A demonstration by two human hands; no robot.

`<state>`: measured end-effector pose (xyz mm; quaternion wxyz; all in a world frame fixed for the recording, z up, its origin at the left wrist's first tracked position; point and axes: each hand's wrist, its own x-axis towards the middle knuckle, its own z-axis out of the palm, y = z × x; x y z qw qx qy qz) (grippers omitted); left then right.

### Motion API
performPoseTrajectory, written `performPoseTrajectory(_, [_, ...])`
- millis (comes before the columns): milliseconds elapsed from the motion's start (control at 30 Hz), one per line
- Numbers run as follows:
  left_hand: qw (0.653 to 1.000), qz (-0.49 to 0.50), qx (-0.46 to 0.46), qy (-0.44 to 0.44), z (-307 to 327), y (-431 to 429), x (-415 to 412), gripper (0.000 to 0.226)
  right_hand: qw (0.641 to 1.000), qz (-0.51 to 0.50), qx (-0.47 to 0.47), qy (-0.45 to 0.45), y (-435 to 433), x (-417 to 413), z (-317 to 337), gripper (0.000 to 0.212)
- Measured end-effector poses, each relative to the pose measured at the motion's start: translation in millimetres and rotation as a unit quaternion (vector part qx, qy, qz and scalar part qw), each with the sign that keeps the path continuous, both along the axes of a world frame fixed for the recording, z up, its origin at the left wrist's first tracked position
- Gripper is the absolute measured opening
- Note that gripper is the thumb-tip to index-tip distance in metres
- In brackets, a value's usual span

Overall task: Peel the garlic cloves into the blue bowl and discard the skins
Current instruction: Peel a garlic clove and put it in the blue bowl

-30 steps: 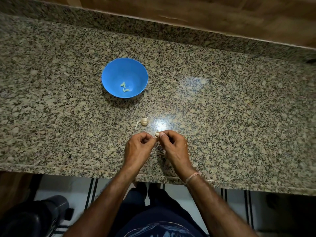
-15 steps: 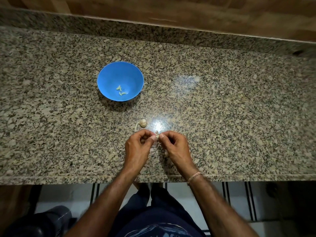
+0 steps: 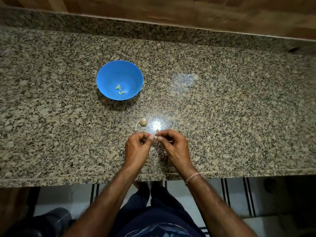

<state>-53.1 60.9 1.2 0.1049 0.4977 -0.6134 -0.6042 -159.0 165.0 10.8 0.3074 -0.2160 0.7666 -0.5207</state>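
Note:
A blue bowl (image 3: 109,72) stands on the granite counter, left of centre, with three peeled garlic cloves (image 3: 120,90) at its bottom. A small garlic bulb (image 3: 143,121) with a pale stem lies between the bowl and my hands. My left hand (image 3: 136,149) and my right hand (image 3: 174,147) meet near the counter's front edge, and both pinch one small garlic clove (image 3: 156,137) between thumb and fingertips. Most of that clove is hidden by my fingers. Thin bits of skin (image 3: 160,145) lie on the counter below my hands.
The granite counter (image 3: 230,108) runs the full width, with a raised granite back edge and wood above it. Its front edge (image 3: 68,178) lies just behind my wrists. A dark object (image 3: 49,221) sits on the floor at lower left.
My hands stay together on the clove, with only small finger movements. The view has shifted slightly, so the bowl and bulb appear a little lower and to the left.

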Motion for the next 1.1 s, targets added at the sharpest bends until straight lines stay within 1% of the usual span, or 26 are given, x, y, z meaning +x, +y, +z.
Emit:
performPoseTrajectory(133, [0.998, -0.036, -0.042, -0.032, -1, 1, 0, 0.018, 0.999, -0.039, 0.008, -0.035, 0, 1, -6, 0.008])
performPoseTrajectory(233, [0.991, -0.057, -0.114, -0.047, -2, 3, 0, 0.011, 0.996, -0.064, 0.008, -0.059, 2, 0, -8, 0.008])
performPoseTrajectory(300, [0.983, -0.069, -0.163, -0.052, -4, 3, 0, 0.008, 0.996, -0.067, 0.007, -0.053, 2, -1, -7, 0.008])
performPoseTrajectory(367, [0.976, -0.084, -0.193, -0.055, -7, 3, -1, 0.015, 0.997, -0.065, 0.004, -0.051, 2, -1, -6, 0.007])
performPoseTrajectory(433, [0.972, -0.09, -0.212, -0.052, -10, 4, -1, 0.011, 0.997, -0.063, 0.002, -0.055, 3, -2, -5, 0.007])
performPoseTrajectory(500, [0.97, -0.084, -0.222, -0.058, -10, 4, -2, 0.015, 0.997, -0.063, 0.006, -0.053, 4, -3, -4, 0.008])
performPoseTrajectory(533, [0.969, -0.083, -0.225, -0.062, -10, 4, -2, 0.014, 0.997, -0.063, 0.008, -0.051, 4, -4, -3, 0.008])
performPoseTrajectory(667, [0.958, -0.095, -0.268, -0.042, -7, 6, -2, 0.025, 0.996, -0.062, 0.006, -0.068, 5, -5, -1, 0.008])
performPoseTrajectory(833, [0.957, -0.087, -0.276, -0.031, -6, 6, 2, 0.016, 0.995, -0.048, 0.0, -0.086, 2, -4, -1, 0.008])
performPoseTrajectory(933, [0.953, -0.07, -0.289, -0.063, -9, 0, 8, 0.012, 0.993, -0.043, -0.008, -0.109, 0, -2, 2, 0.013])
performPoseTrajectory(967, [0.951, -0.059, -0.294, -0.082, -11, -4, 11, 0.013, 0.994, -0.043, 0.004, -0.096, 0, -3, 1, 0.016])
performPoseTrajectory(1100, [0.945, -0.016, -0.292, -0.148, -26, -31, 26, 0.016, 0.996, -0.03, 0.085, 0.025, 7, -11, -6, 0.03])
